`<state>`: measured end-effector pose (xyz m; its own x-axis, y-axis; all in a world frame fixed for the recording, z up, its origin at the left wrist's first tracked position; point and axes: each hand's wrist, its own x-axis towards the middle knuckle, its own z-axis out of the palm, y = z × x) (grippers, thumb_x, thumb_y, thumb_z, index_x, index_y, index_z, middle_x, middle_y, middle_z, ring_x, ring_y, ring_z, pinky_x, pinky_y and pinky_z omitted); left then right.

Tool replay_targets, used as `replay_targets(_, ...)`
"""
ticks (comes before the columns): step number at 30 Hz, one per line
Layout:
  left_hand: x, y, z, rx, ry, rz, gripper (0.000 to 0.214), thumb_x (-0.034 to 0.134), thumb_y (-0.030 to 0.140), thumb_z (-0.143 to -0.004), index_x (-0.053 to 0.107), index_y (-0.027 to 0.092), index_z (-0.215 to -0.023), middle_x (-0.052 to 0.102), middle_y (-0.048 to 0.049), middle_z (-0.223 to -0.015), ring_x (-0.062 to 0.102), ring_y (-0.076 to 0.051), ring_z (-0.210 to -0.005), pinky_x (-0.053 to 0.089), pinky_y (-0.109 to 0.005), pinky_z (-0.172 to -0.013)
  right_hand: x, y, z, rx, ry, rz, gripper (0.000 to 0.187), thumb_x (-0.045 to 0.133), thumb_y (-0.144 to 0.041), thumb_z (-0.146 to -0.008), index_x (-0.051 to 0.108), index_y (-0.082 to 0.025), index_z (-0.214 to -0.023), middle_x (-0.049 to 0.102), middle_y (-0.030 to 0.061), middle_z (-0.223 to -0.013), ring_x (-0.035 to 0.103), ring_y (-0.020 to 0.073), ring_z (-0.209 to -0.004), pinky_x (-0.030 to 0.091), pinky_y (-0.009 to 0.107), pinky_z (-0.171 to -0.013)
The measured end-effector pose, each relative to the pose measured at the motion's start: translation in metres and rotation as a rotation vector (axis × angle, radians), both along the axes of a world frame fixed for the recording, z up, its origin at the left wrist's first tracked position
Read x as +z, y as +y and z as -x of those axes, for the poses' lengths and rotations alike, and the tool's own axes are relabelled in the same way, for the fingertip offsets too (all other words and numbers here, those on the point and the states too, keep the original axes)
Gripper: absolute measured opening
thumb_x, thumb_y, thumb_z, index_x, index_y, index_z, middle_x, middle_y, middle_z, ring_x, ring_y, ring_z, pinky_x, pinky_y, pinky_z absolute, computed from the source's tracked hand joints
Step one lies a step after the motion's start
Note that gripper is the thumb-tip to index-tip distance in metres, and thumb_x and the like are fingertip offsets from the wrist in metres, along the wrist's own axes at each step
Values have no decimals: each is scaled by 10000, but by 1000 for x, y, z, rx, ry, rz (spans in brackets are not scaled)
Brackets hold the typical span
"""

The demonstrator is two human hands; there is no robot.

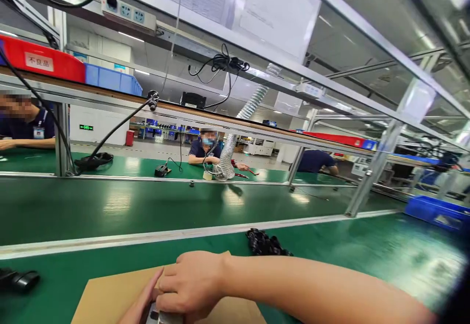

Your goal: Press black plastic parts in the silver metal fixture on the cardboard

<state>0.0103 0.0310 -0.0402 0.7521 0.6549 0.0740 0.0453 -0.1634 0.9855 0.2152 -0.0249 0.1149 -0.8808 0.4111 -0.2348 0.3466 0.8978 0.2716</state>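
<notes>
At the bottom edge of the view my right hand point(191, 285) is curled over a small grey metallic part point(159, 315), its fingers pressed on the part's top. My left hand point(137, 307) shows only partly from below, with its fingers against the same part. Both hands rest over a brown cardboard sheet point(110, 297) lying on the green bench. Most of the part is hidden by my fingers. A pile of small black parts point(265, 243) lies just beyond my right forearm.
A green conveyor belt point(147, 206) runs across behind an aluminium rail. A black object point(18, 280) lies at the left edge. A blue bin point(436, 211) stands at the right. Several people sit at the far bench. Overhead are red and blue bins, cables and a power strip.
</notes>
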Motion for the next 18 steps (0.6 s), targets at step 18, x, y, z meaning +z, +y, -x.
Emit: replay_targets(18, -12, -7, 5, -224, -302, 32, 1255, 690, 804, -855, -20, 216, -1706, 616, -180, -1389, 672, -287, -1112, 500, -392, -1062, -2, -10, 13, -182, 46, 30, 389, 702, -411, -990, 622, -129, -1247, 700, 70, -994, 647, 232, -787, 356, 353, -490)
